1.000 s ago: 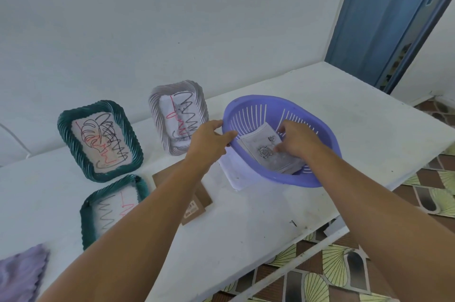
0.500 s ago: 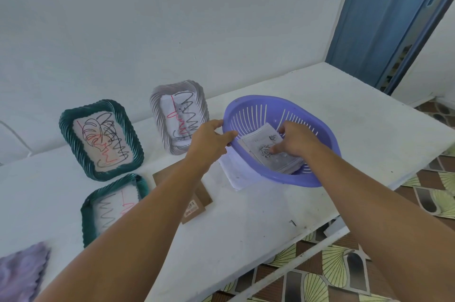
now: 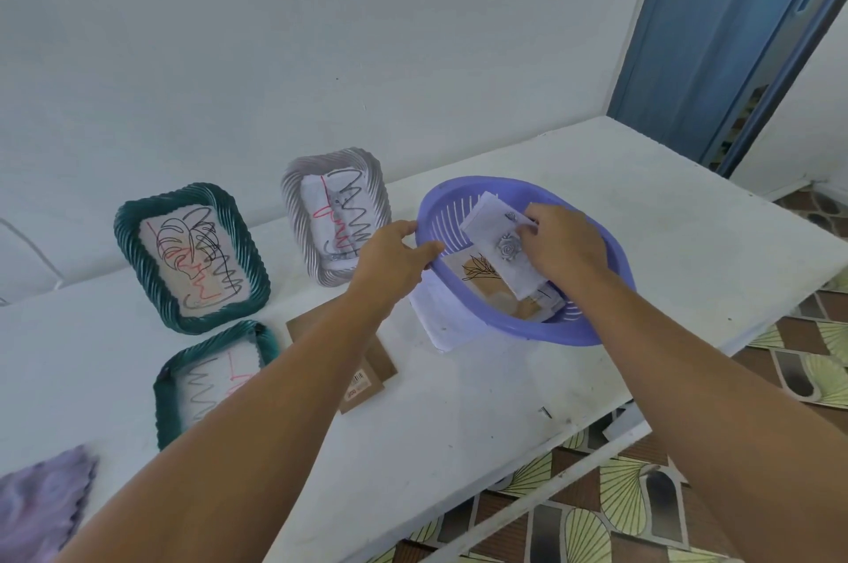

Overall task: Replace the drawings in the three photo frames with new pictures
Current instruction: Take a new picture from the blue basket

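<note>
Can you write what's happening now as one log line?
left hand: holds basket rim | right hand: lifts rose picture | frames: unchanged

The left hand (image 3: 390,255) holds the rim of the purple basket (image 3: 605,282) on the white table (image 3: 459,415). The right hand (image 3: 562,243) pinches a white picture with a grey rose (image 3: 498,248) and lifts it above a leaf picture (image 3: 477,271) inside the basket. Three frames with scribbled drawings are at the left: a large green frame (image 3: 188,257), a grey frame (image 3: 337,220), a near green frame (image 3: 211,376).
</note>
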